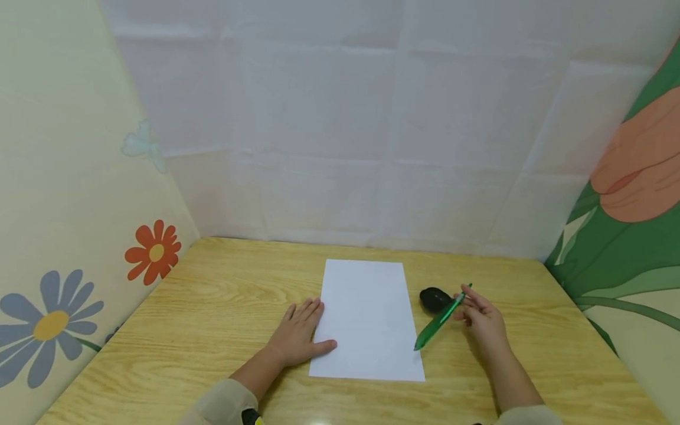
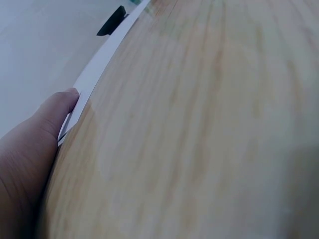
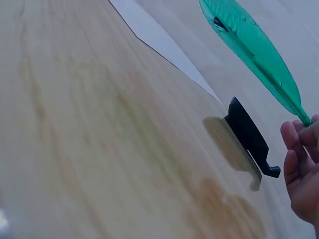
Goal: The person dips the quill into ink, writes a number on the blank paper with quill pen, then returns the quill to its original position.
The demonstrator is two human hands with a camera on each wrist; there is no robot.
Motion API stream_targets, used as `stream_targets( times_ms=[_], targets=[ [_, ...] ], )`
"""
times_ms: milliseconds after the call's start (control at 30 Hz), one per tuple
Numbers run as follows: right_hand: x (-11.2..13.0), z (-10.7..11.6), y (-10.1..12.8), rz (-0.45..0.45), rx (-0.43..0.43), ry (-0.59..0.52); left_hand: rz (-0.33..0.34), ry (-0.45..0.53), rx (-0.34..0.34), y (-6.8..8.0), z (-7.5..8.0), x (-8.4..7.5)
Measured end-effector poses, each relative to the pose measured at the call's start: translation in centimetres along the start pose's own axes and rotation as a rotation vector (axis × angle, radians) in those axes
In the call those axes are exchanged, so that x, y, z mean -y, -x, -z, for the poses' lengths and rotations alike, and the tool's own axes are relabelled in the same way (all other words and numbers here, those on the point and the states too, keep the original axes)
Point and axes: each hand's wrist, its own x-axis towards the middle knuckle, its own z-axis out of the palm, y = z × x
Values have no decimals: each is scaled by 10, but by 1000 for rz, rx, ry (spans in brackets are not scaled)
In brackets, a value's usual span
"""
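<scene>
A white sheet of paper (image 1: 366, 319) lies on the wooden table. My left hand (image 1: 297, 336) rests with fingers stretched at the paper's left edge, the thumb on the sheet. In the left wrist view, the thumb (image 2: 57, 109) touches the paper (image 2: 94, 69). My right hand (image 1: 484, 324) pinches the narrow end of a green feather-shaped pen (image 1: 440, 323), its broad end slanting down toward the paper's right edge. The right wrist view shows the pen (image 3: 259, 57) raised above the table. Beside the right hand lies a small black object (image 1: 434, 300), rounded, with a bent narrow end.
The light wood table (image 1: 234, 289) meets a creased white cloth (image 1: 319, 118) at the back. Walls with printed flowers stand at left (image 1: 53, 177) and right (image 1: 637, 248).
</scene>
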Motion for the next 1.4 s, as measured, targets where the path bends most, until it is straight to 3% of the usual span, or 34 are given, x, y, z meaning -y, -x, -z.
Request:
stream_targets(
  times_ms=[333,700,967,1400],
  targets=[
    [-3,1,-3,35,-15,37,-9,5,-1,0,1,0],
    [-3,0,-2,-9,-40,52,10,-7,12,-2,1,0],
    [-4,-1,0,35,-65,92,12,0,11,-1,1,0],
    [-3,2,-2,-9,-68,161,9,-9,7,-2,0,1]
  ],
)
